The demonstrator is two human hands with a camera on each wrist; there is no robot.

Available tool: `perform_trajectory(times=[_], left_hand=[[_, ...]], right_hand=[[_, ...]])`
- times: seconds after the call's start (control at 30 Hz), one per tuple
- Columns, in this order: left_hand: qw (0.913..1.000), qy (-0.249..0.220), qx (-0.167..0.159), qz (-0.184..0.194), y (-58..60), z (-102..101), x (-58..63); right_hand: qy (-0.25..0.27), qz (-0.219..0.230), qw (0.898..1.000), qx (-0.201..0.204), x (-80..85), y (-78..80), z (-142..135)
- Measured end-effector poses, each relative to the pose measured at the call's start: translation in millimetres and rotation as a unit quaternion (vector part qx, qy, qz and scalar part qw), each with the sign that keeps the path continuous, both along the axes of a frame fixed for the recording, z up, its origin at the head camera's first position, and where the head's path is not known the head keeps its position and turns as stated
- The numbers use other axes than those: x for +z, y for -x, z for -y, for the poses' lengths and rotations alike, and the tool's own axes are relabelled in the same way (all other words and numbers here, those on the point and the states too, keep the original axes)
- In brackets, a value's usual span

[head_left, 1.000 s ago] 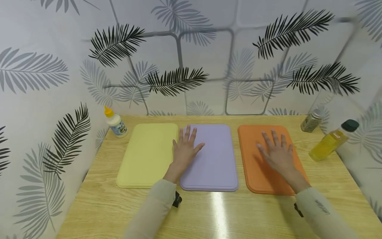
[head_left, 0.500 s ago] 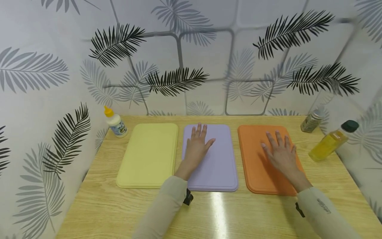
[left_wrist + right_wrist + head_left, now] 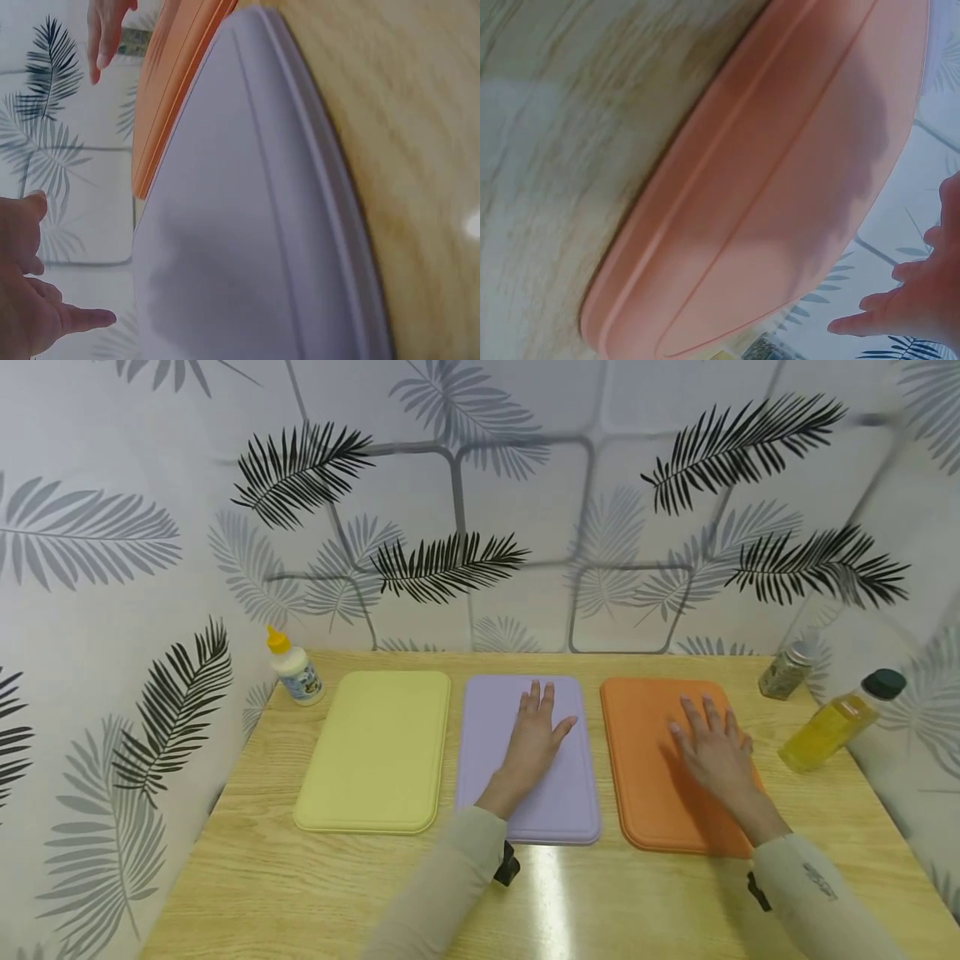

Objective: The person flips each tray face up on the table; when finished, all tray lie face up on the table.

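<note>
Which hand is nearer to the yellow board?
Left. The left hand is above the purple board, right beside the yellow board; the right hand is above the orange board, on the far side of the purple one.

Head view: bright, fairly even light, apparently from above; leaf-patterned wall (image 3: 517, 618) legible beyond the left fingers (image 3: 535, 700). Narrow white glare streak on the tabletop (image 3: 247, 877), on the near side of those fingers. Soft shadow on the orange board (image 3: 637, 727), just behind the right fingers (image 3: 692, 714). Left wrist view: dim, soft; lilac board (image 3: 217, 172) bowed by distortion, blurred shadow beside the fingers; wood out of focus. Right wrist view: hazy, washed-out; orange rendered pinkish, diffuse shadow near the fingers.
</note>
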State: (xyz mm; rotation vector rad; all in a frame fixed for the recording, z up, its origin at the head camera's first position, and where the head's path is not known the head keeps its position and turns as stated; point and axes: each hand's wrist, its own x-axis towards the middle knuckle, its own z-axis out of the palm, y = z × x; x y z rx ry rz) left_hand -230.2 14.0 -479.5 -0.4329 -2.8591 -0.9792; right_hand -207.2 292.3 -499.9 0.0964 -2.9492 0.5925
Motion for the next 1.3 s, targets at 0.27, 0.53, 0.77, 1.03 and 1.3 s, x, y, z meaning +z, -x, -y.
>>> perform_trajectory(times=[0.27, 0.53, 0.77, 1.03, 1.3], left_hand=[[0.999, -0.022, -0.03, 0.024, -13.9, -31.0, -9.7], [0.9976, -0.009, -0.053, 0.045, -27.8, -61.4, -11.9], [0.9963, -0.011, -0.065, 0.056, -40.6, -81.9, -19.2], [0.9956, 0.001, -0.039, 0.085, -29.2, -92.5, -25.3], [0.9929, 0.011, -0.035, 0.113, -17.3, -96.8, -28.6]], right_hand=[[0.014, 0.035, 0.999, -0.011, -0.4, -3.9, -9.2], [0.012, 0.022, 0.999, -0.03, -5.9, -3.0, -22.6], [0.007, 0.021, 0.999, -0.04, -8.3, -2.3, -33.5], [0.037, 0.089, 0.994, -0.052, -11.2, -1.9, -44.3], [0.051, 0.113, 0.989, -0.076, -15.6, -5.0, -52.1]])
